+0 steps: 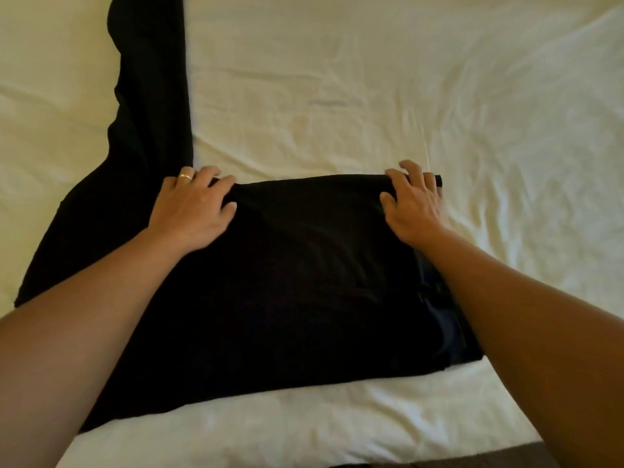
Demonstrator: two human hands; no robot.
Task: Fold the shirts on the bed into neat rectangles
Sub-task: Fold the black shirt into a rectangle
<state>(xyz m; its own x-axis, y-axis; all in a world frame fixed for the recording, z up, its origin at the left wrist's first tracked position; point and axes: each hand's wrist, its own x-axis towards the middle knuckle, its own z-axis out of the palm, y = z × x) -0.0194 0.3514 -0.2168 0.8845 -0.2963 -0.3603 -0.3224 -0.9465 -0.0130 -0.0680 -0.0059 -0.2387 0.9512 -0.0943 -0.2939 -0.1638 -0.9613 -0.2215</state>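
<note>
A black shirt point(304, 282) lies spread on the white bed sheet point(371, 96), its body forming a rough rectangle in front of me. A long black part of it point(152, 96) stretches away at the upper left. My left hand point(192, 211), with a ring on one finger, grips the far left corner of the folded body, fingers curled into the cloth. At the far right corner my right hand point(412, 204) holds the folded edge the same way. A bit of blue fabric point(445, 325) shows at the shirt's right edge beside my right forearm.
Wrinkled sheet runs to the right and beyond the shirt. The bed's near edge point(472, 454) lies at the bottom, with dark floor past it at the lower right.
</note>
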